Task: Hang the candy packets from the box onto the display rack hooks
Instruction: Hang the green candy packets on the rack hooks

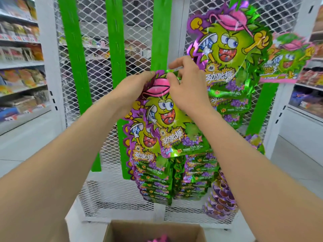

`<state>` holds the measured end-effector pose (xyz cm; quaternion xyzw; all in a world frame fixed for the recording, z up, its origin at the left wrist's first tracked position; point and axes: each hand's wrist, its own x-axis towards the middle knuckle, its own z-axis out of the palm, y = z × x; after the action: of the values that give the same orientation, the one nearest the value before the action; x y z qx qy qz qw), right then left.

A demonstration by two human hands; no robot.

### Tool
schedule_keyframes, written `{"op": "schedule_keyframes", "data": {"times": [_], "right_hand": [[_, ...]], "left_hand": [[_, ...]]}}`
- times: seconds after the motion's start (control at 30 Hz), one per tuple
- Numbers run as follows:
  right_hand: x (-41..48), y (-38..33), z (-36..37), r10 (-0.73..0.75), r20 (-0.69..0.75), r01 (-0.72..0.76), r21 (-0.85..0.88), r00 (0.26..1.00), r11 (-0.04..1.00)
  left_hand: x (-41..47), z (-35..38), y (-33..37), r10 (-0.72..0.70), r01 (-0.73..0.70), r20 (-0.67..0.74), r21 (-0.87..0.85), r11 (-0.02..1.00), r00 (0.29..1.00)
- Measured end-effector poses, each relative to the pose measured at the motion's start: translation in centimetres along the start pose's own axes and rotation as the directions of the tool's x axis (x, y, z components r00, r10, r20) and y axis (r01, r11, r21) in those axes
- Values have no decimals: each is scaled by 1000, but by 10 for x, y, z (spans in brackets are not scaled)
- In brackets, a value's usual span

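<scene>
Head view: left hand, right hand pinch green-purple candy packet, seemingly its top.

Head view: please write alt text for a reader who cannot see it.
Left hand and right hand pinch the top of a candy packet before a white mesh rack where other packets hang. An open box sits below; store shelves stand at both sides.

The white wire-mesh display rack is bare across its left and upper middle, between the green upright strips, so there is open reach there. Shiny green-and-purple candy packets crowd its right side and lower centre. The left hand and right hand, pinching the held packet, block the middle. Below, the brown cardboard box stands open-topped.
</scene>
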<state>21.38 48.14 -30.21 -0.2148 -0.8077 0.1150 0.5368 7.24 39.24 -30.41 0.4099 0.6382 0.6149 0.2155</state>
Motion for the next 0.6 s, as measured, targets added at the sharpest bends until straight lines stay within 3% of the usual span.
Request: {"op": "schedule_keyframes", "data": {"times": [0.07,0.2,0.33,0.6], "right_hand": [[5,-3,-1,-11,-13,11,-19,1000,1000],[8,-7,-1,-28,-24,27,-44,999,999],[6,-5,-1,-16,-28,15,-48,999,999],[-20,4,-1,30,21,-28,-89,999,996]], "left_hand": [[6,-3,-3,-16,21,67,-69,997,998],[-2,-2,8,-44,46,185,-8,999,982],[-1,-2,9,-10,1,147,65,998,989],[-17,4,4,-3,-4,197,36,999,980]]}}
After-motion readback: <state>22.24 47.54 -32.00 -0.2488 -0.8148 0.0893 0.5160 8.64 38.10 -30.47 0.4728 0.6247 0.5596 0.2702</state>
